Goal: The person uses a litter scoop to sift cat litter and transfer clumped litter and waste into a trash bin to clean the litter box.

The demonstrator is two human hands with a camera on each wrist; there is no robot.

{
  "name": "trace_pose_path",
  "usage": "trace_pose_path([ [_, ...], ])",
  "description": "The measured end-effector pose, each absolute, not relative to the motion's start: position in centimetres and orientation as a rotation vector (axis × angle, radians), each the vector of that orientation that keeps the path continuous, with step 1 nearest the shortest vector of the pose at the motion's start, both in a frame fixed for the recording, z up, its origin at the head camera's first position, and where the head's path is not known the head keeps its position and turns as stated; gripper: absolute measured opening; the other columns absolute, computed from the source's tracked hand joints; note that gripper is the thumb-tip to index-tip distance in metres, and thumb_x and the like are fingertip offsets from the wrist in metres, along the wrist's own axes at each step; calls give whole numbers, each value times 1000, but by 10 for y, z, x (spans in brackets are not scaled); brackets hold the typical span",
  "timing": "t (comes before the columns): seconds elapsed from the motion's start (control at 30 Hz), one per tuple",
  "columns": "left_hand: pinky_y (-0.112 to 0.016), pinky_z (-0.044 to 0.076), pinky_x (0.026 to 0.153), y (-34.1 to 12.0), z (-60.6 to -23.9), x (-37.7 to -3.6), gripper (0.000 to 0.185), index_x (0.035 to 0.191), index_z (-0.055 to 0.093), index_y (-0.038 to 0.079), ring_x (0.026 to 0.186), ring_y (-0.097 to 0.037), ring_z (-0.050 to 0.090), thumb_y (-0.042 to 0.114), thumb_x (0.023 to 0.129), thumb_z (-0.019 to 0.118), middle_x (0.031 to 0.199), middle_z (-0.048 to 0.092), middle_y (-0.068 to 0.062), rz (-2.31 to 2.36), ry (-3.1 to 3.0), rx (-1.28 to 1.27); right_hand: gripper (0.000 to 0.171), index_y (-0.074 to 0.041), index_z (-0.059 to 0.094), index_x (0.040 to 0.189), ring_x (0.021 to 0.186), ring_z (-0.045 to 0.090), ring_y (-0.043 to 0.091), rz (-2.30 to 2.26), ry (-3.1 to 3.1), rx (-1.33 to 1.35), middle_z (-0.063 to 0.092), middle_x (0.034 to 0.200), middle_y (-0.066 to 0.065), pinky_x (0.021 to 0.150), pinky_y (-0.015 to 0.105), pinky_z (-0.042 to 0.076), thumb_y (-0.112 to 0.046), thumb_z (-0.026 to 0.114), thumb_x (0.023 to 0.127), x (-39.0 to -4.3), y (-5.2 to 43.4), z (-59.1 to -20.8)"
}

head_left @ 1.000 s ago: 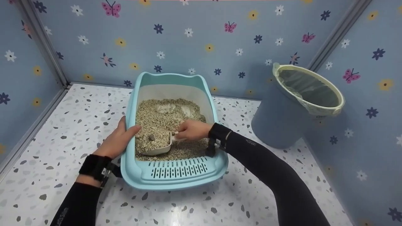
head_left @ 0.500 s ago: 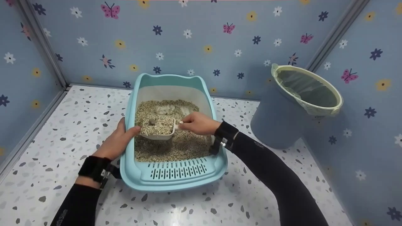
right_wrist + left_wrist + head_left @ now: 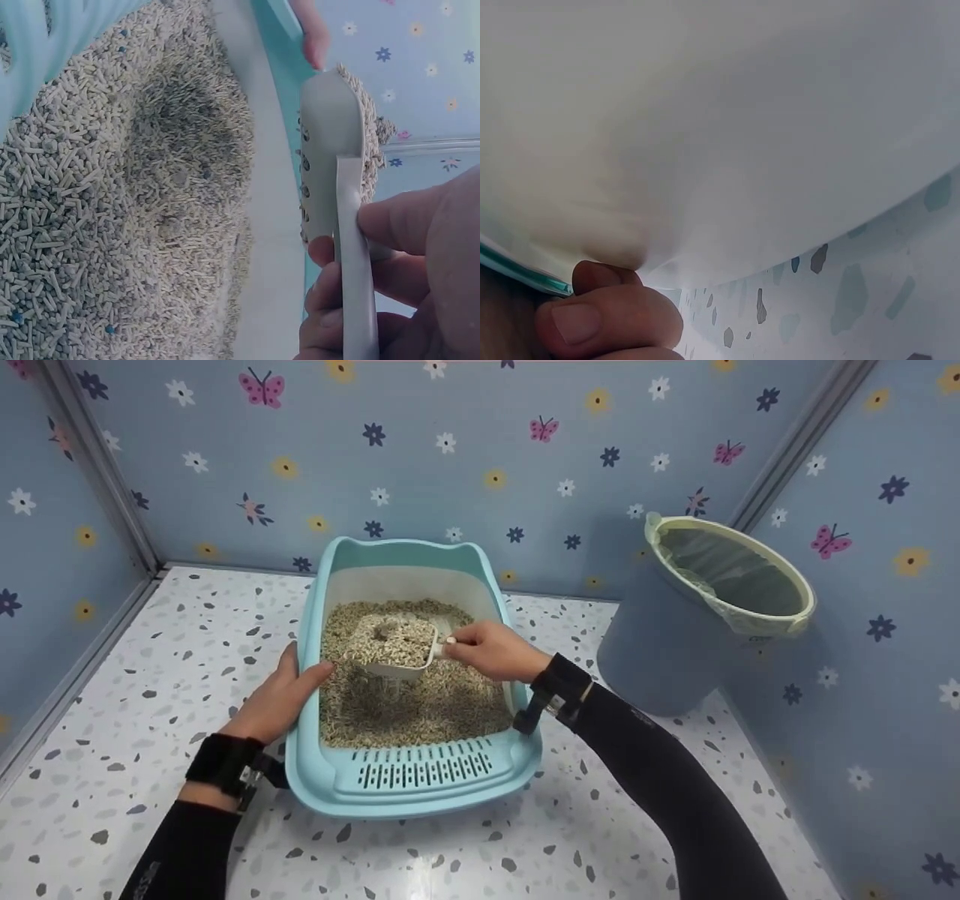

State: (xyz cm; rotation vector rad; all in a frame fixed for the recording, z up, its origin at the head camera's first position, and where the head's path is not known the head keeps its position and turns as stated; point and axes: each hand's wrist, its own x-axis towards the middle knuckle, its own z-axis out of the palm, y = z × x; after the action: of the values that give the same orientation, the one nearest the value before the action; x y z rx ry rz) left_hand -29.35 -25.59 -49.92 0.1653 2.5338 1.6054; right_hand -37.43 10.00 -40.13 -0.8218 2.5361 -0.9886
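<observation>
Scoop (image 3: 394, 649) full of litter is up over the box (image 3: 409, 780), right hand (image 3: 491, 649) pinching its handle. Left hand (image 3: 281, 697) grips the box's left rim.

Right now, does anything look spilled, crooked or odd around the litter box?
No spill shows on the floor. The one odd thing is the bin, which leans against the wall instead of standing upright. The right hand holds a heaped scoop above the litter; the left hand steadies the litter box.
</observation>
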Motion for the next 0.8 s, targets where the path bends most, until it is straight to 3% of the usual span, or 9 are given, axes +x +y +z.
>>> trace_pose_path([
  [0.3, -76, 34, 122, -255, -498, -294, 102, 179, -14, 21, 151, -59, 43, 69, 113, 47, 174, 25, -39, 1635, 2525, 173, 46, -22, 53, 70, 60, 38, 10, -1076, 2650, -759, 42, 66, -8, 58, 29, 34, -31, 68, 113, -366, 121, -390],
  [0.53, -77, 31, 124, -256, -499, -295, 104, 178, -18, 20, 154, -61, 37, 72, 112, 44, 176, 18, -40, 1603, 2536, 170, 31, -14, 75, 88, 64, 38, 11, -1124, 2679, -724, 41, 69, -7, 61, 30, 36, -29, 67, 113, -361, 137, -387],
  [0.8, -78, 29, 124, -256, -501, -297, 101, 178, -18, 21, 153, -63, 37, 67, 114, 45, 176, 16, -40, 1627, 2513, 160, 29, -10, 80, 93, 64, 39, 12, -1129, 2733, -660, 41, 69, -6, 61, 31, 38, -29, 68, 112, -360, 149, -389],
])
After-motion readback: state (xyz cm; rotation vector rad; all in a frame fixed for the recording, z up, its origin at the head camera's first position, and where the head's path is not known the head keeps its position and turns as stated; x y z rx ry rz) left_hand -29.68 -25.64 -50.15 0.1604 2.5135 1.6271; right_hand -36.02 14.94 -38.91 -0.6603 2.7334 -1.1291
